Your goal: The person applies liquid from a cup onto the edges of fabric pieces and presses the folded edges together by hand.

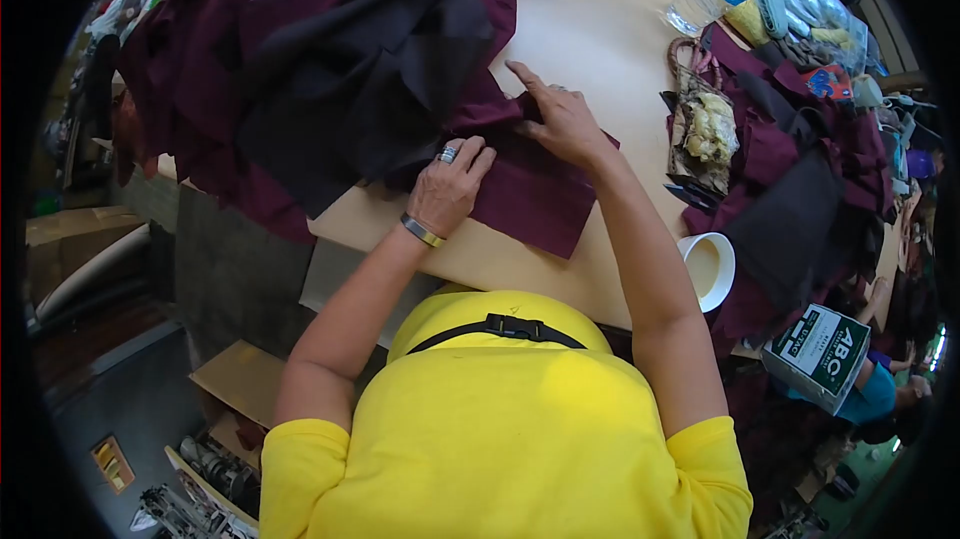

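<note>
A flat maroon cloth piece (535,201) lies at the table's near edge, beneath both hands. My left hand (448,184), wearing a ring and a wrist band, has its fingers bent and pressed together on that piece's left part; the fingertips are partly hidden. To its right, my right hand (567,127) rests on the upper edge of the piece, index finger stretched out and thumb apart. Black cloth (360,89) lies crumpled over a large maroon heap (200,69), reaching down close to my left hand.
A white cup (728,274) of pale brown liquid stands near my right forearm. Beyond it are a worn holder with a yellowish lump (712,129), more maroon and black cloth (790,209), and a plastic bottle (700,7). A labelled box (820,354) is at the right.
</note>
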The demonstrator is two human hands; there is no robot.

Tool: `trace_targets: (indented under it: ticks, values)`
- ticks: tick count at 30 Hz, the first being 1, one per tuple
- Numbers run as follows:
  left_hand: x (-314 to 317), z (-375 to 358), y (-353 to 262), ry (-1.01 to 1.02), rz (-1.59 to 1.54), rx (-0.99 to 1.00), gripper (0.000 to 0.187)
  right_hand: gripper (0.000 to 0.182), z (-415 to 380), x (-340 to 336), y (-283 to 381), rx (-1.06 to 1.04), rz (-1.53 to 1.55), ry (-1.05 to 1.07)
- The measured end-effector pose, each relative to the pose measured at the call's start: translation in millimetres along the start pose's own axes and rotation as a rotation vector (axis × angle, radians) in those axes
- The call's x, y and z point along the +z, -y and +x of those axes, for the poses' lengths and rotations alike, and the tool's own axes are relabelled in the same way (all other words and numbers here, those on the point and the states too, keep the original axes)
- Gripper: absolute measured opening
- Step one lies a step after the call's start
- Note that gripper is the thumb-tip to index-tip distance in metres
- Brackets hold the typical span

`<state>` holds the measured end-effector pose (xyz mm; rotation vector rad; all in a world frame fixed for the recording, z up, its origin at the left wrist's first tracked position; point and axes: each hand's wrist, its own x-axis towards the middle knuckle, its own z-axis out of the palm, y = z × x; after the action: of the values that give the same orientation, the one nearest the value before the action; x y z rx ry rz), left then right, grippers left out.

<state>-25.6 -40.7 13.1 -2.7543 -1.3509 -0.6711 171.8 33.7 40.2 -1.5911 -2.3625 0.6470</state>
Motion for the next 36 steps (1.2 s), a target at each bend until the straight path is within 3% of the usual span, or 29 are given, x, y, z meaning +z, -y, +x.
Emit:
trace_targets:
  ticks: [8,14,17,20,23,28,31,32,36]
  values:
    - [1.6,-2.3,0.8,0.005,0.012,0.017,0.041,0.069,9.6,20.5,-9.8,-0.185,0.402,-0.254]
    - [-5.6,-2.6,-5.2,0.024,0.117,0.068,0.044,0.065,2.9,23.7,-6.7,-0.184,0.223,-0.283]
    - [-7.8,-1.4,-10.5,0.088,0.115,0.029,0.045,0.059,-3.6,19.6,2.7,-0.166,-0.044,-0.501]
    - [-12.5,0.8,-10.5,0.138,0.005,-0.035,0.043,0.052,-25.2,17.6,9.6,-0.173,0.163,-0.682]
    - [-20.8,6.4,-6.3,0.137,-0.173,-0.148,0.04,0.05,-50.3,36.0,15.7,-0.146,0.575,-0.253]
    - [-19.2,17.7,18.2,0.024,-0.435,-0.3,0.033,0.056,-55.4,47.5,22.6,-0.361,0.326,-0.182]
    - [-29.6,29.9,22.3,0.142,-0.509,-0.497,0.032,0.059,-58.9,46.6,23.5,-0.506,0.047,-0.18]
    - [-26.7,28.5,23.4,0.115,-0.468,-0.477,0.032,0.06,-59.4,47.0,22.8,-0.563,-0.058,-0.189]
    - [-32.7,28.1,18.8,-0.022,-0.273,-0.432,0.032,0.06,-56.8,49.2,20.0,-0.545,-0.008,-0.153]
